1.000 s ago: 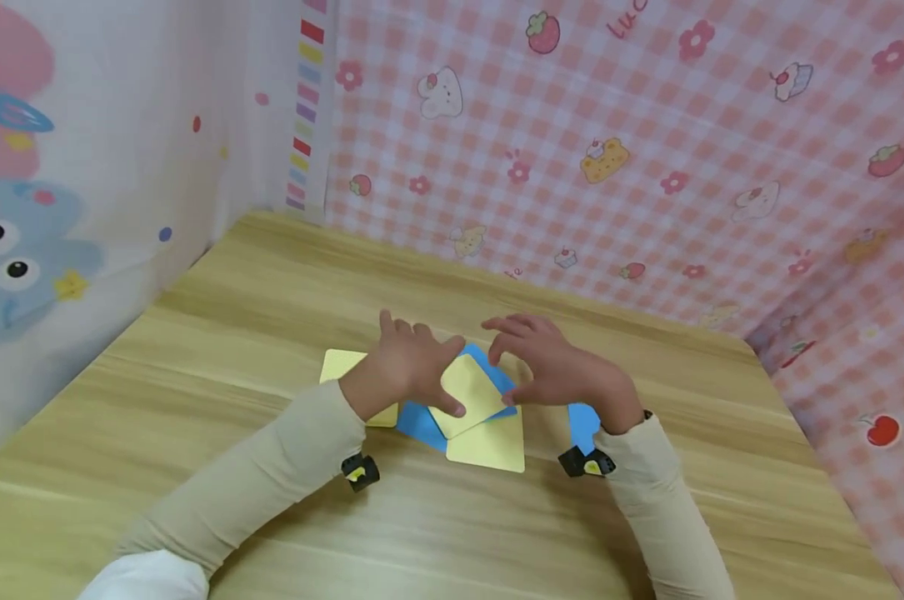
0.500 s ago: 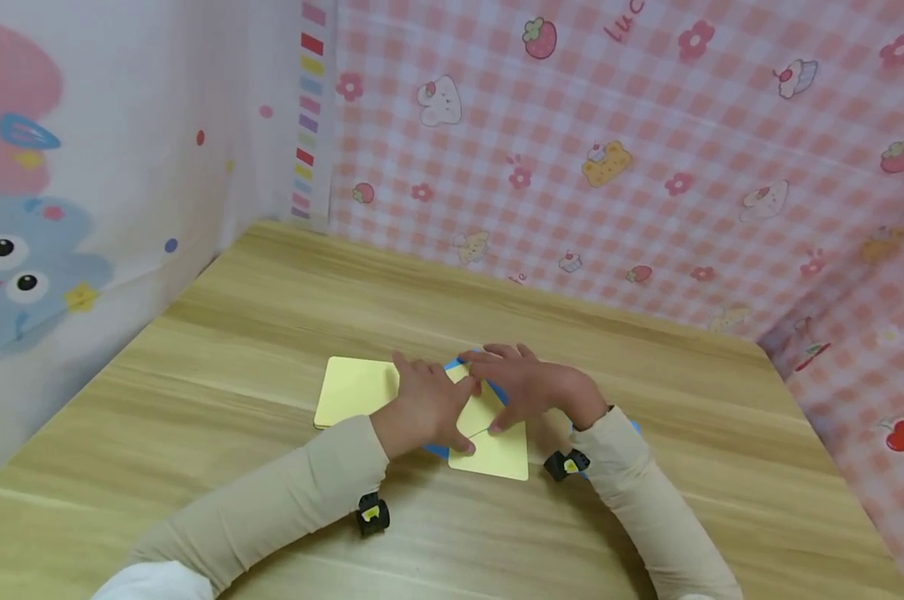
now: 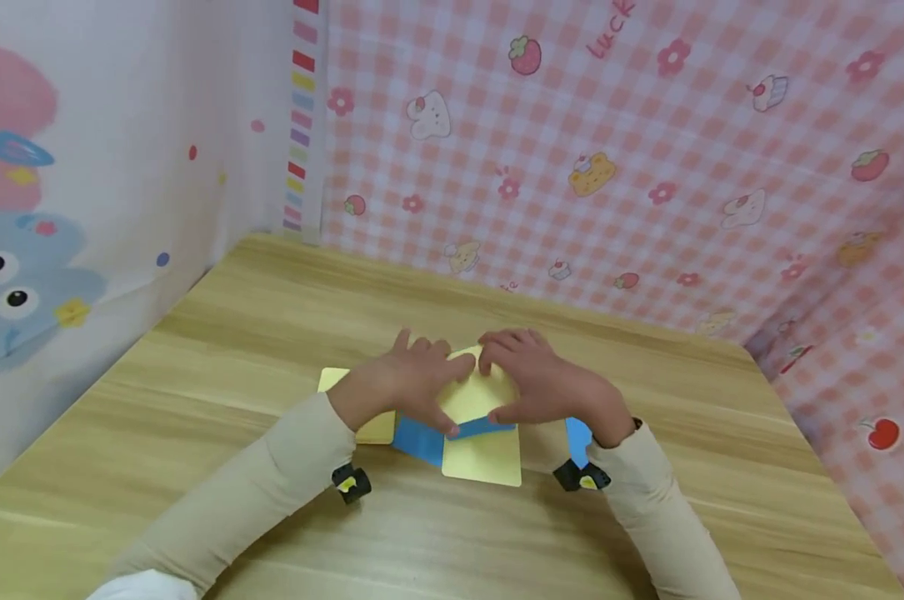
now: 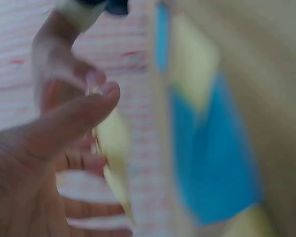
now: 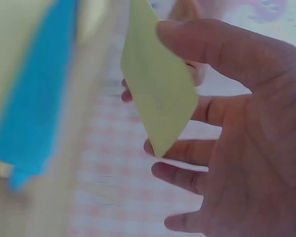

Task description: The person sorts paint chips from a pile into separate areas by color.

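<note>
A yellow square card [image 3: 476,396] is raised off the table between both hands; whether it is one card or several in a stack I cannot tell. My left hand [image 3: 410,379] pinches its left side, thumb near the lower edge. On the right side my right hand [image 3: 549,379] pinches it too, and the right wrist view shows the card [image 5: 160,84] tilted between thumb and fingers. Below it lie another yellow card [image 3: 483,460] and a blue card [image 3: 419,440], overlapping. A blue strip [image 3: 489,426] shows just under the raised card.
More yellow cards [image 3: 377,429] lie in a stack at the left, partly behind the left forearm. Another blue piece [image 3: 577,437] sits by the right wrist. The wooden table [image 3: 392,533] meets a patterned pink cloth wall [image 3: 541,225] at the back.
Half a second ago the hands were close together low over the yellow cards. Now they stand slightly further apart with the yellow card lifted and tilted between them.
</note>
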A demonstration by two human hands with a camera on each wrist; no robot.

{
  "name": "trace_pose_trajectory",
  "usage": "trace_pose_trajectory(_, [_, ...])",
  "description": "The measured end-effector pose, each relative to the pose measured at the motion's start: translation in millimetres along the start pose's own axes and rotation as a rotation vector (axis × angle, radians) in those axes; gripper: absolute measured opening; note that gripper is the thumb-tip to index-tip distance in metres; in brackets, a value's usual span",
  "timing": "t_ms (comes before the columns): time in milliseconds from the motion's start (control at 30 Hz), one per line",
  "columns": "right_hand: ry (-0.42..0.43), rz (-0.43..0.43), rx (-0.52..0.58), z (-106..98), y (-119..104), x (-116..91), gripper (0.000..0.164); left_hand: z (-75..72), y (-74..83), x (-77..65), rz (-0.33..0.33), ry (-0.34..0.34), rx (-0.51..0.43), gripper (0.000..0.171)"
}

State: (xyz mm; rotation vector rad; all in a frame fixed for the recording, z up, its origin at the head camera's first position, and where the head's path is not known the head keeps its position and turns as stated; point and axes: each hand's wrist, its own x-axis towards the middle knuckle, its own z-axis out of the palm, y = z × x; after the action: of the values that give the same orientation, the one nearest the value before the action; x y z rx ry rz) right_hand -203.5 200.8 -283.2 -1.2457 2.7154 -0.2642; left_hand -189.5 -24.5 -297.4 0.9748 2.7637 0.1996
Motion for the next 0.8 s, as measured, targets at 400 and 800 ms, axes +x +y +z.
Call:
trace_pose_trajectory(400, [0.386, -0.133, -0.101, -21, -35, -21, 0.049, -45.9, -21.2, -43.2, 0.244, 0.245, -0.141, 0.046])
trace_pose_trajectory(800, [0.271, -0.227, -0.089, 8, -64, 66, 0.042, -42.6, -81.4, -99.6, 0.021, 0.19, -0.096, 0.024])
